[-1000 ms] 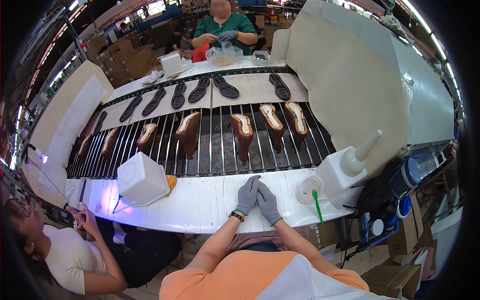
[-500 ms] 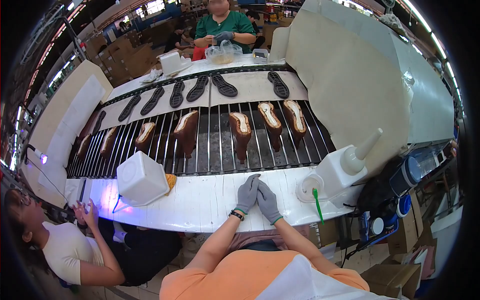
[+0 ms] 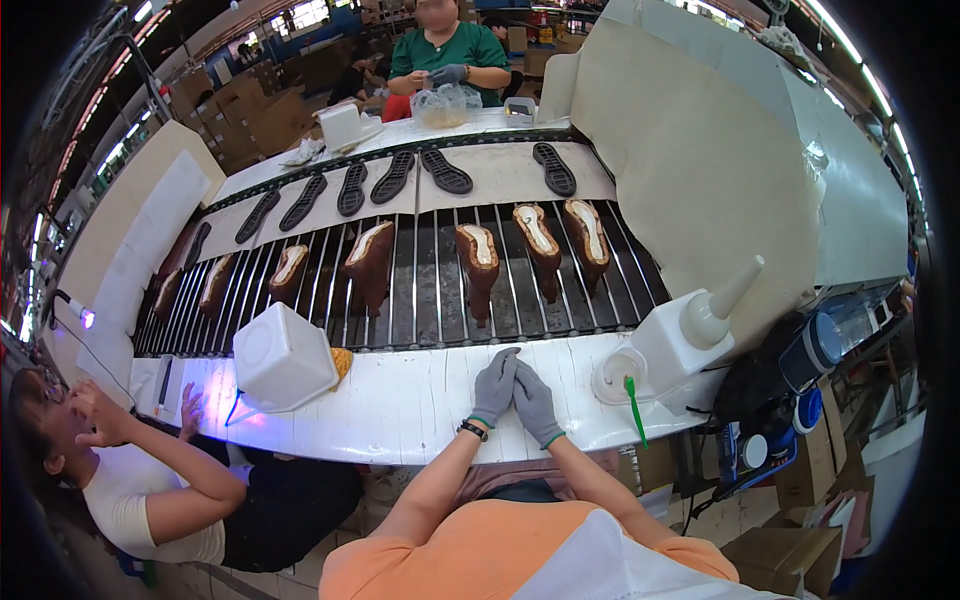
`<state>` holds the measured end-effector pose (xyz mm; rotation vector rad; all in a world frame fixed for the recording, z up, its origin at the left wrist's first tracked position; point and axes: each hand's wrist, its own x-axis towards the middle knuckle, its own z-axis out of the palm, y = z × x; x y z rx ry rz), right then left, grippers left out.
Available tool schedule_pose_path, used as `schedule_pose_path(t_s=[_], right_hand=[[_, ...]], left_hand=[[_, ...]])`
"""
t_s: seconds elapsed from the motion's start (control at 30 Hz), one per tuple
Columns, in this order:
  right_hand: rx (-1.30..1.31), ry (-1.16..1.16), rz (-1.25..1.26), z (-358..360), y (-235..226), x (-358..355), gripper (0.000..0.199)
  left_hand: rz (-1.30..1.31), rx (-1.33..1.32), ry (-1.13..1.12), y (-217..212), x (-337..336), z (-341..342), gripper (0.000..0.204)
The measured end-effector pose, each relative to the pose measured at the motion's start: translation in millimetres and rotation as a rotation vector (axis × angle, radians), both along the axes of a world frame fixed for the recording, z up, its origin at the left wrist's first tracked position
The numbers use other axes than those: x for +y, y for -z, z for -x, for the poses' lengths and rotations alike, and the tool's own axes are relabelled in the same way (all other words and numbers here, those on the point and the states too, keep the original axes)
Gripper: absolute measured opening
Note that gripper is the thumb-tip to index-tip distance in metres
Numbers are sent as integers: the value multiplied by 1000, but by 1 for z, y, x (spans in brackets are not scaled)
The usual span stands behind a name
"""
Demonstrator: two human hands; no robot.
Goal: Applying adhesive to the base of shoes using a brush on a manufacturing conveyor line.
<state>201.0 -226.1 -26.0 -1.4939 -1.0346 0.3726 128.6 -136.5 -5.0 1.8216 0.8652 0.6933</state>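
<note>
My left hand (image 3: 494, 386) and my right hand (image 3: 538, 404) wear grey gloves and rest together on the white ledge (image 3: 420, 410) in front of me. Their fingers point forward, stretched out and leaning against each other, with no object seen in either. Beyond the ledge, a conveyor of metal rods (image 3: 415, 290) carries several brown shoe uppers, bottoms up with pale undersides; the nearest upper (image 3: 479, 262) stands straight ahead of my hands. On a pale strip behind them lie several black shoe soles, among them a sole (image 3: 446, 172) near the middle.
A white plastic container (image 3: 284, 358) stands left on the ledge. At right are a white bottle with a spout (image 3: 685, 330) and a green-handled brush (image 3: 635, 410). A person (image 3: 160, 480) sits at left; another, in green (image 3: 450, 60), works across the conveyor. A large pale hood (image 3: 690, 150) rises at right.
The uppers and soles have shifted very slightly left. The person at left has raised one hand towards the head and parted it from the other. My hands have stayed still.
</note>
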Motion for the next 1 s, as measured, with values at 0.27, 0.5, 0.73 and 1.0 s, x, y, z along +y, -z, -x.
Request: schedule_pose_path(t_s=[0.27, 0.5, 0.73, 1.0], right_hand=[[13, 3, 13, 0, -1, 0, 38], [28, 1, 12, -1, -1, 0, 38], [19, -3, 3, -4, -1, -2, 38], [18, -7, 3, -4, -3, -2, 38]], left_hand=[[-2, 15, 10, -2, 1, 0, 36], [-17, 4, 6, -1, 0, -1, 37], [18, 2, 4, 3, -1, -4, 36], [-33, 0, 3, 4, 0, -5, 36]])
